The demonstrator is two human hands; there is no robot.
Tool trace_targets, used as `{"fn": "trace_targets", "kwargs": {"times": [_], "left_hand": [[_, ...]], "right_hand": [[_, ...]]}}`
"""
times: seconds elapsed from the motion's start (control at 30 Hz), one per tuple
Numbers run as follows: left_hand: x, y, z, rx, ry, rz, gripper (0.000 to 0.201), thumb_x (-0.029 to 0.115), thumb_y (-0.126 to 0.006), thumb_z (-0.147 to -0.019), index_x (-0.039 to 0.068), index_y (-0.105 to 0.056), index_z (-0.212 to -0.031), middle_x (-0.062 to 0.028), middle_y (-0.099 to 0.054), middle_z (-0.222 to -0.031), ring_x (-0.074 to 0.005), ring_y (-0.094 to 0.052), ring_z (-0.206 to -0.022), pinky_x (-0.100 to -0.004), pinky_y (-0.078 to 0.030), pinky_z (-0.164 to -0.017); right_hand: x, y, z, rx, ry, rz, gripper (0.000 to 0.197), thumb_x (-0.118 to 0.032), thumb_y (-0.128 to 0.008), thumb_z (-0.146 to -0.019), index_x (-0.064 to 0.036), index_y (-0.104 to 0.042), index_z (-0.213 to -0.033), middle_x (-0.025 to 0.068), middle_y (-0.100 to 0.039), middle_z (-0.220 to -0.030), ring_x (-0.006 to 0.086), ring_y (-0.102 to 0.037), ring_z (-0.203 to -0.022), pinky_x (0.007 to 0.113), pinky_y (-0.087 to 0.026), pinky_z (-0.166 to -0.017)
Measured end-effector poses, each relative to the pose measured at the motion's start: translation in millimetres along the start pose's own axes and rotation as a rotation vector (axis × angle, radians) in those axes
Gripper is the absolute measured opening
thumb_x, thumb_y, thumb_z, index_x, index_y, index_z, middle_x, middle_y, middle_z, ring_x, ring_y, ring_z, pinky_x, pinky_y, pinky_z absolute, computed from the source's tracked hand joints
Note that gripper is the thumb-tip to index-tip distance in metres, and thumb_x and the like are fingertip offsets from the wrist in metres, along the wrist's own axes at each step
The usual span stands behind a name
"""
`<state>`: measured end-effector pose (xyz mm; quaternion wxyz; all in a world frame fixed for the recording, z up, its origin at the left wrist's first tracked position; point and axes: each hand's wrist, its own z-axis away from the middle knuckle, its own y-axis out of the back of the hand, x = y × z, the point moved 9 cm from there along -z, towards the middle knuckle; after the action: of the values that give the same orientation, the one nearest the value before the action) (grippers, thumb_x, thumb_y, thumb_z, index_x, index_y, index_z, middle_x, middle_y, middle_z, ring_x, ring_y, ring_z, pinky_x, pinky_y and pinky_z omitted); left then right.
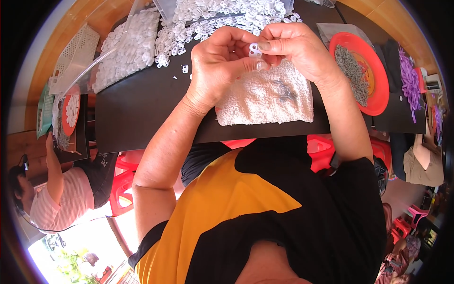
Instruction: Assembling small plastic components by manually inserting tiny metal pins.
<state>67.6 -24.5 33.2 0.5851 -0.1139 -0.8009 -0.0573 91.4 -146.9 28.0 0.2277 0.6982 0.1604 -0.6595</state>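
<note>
Tabletop of dark brown, smooth board (142, 111) bends toward the viewer along its near edge, which runs just beyond the front of the wearer's black-and-yellow shirt (246, 182). A wide stretch of its surface shows to the left, between that edge and a dense mass of white plastic pieces (127, 49), while a narrower strip passes under the right forearm, between a creamy white terry cloth (253, 106) and a round orange-red plastic plate (384, 94) heaped with small grey pieces (350, 68). The cloth lies just back from the near edge, a few slim grey pins (285, 92) on it; loose white pieces (222, 21) spread along the far side. On the dark legwear of a seated person (71, 189) at the left is a pale marking (103, 161), too small to make out. Both forearms reach up and inward, so the hands meet above the far part of the cloth. The right hand (295, 47) has its thumb and forefinger closed on a small white plastic piece with holes (254, 49), held up between the two hands. The left hand (217, 59) curls opposite, thumb tip just below the piece; whether its hidden fingers also grip anything, I cannot tell.
</note>
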Motion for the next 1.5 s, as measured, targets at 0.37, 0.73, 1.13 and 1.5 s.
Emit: {"fn": "trace_targets", "kwargs": {"times": [0.37, 0.73, 1.13, 1.5], "left_hand": [[5.4, 1.3, 3.6, -0.012, -0.054, -0.057, 0.026, -0.008, -0.074, -0.075, -0.003, -0.062, -0.097, -0.0105, -0.069, -0.086, -0.0135, -0.069, -0.077, -0.0245, -0.057, -0.072], [19.7, -5.5, 9.7, -0.068, -0.239, -0.169, 0.028, 0.001, -0.077, -0.076, -0.002, -0.061, -0.098, -0.0056, -0.067, -0.085, -0.0116, -0.066, -0.079, -0.0242, -0.055, -0.072], [32.7, -4.7, 17.3, -0.014, -0.454, -0.386, 0.031, 0.009, -0.082, -0.072, 0.000, -0.063, -0.096, -0.0021, -0.065, -0.081, -0.0065, -0.057, -0.068, -0.0205, -0.048, -0.062], [30.9, -3.6, 13.2, -0.054, -0.453, -0.301, 0.020, 0.003, -0.077, -0.077, 0.000, -0.061, -0.088, -0.0043, -0.065, -0.077, -0.0089, -0.064, -0.068, -0.0211, -0.052, -0.059]], "right_hand": [[0.6, -9.7, 4.3, -0.026, -0.054, -0.085, 0.022, -0.021, -0.061, -0.089, -0.0015, -0.065, -0.082, 0.0024, -0.062, -0.069, 0.0091, -0.060, -0.060, 0.020, -0.042, -0.058], [-0.8, -11.3, 4.0, -0.085, -0.033, -0.082, 0.023, -0.022, -0.061, -0.089, -0.0020, -0.065, -0.080, 0.0018, -0.061, -0.064, 0.0082, -0.058, -0.057, 0.020, -0.040, -0.056], [-2.3, -19.3, 9.1, -0.055, -0.067, -0.178, 0.021, -0.019, -0.063, -0.088, 0.0003, -0.065, -0.080, 0.0017, -0.059, -0.063, 0.0092, -0.058, -0.054, 0.021, -0.040, -0.053], [5.2, -22.7, 4.8, -0.106, -0.082, -0.244, 0.021, -0.017, -0.062, -0.089, 0.0012, -0.065, -0.081, 0.0026, -0.058, -0.064, 0.0098, -0.058, -0.055, 0.021, -0.040, -0.053]]}}
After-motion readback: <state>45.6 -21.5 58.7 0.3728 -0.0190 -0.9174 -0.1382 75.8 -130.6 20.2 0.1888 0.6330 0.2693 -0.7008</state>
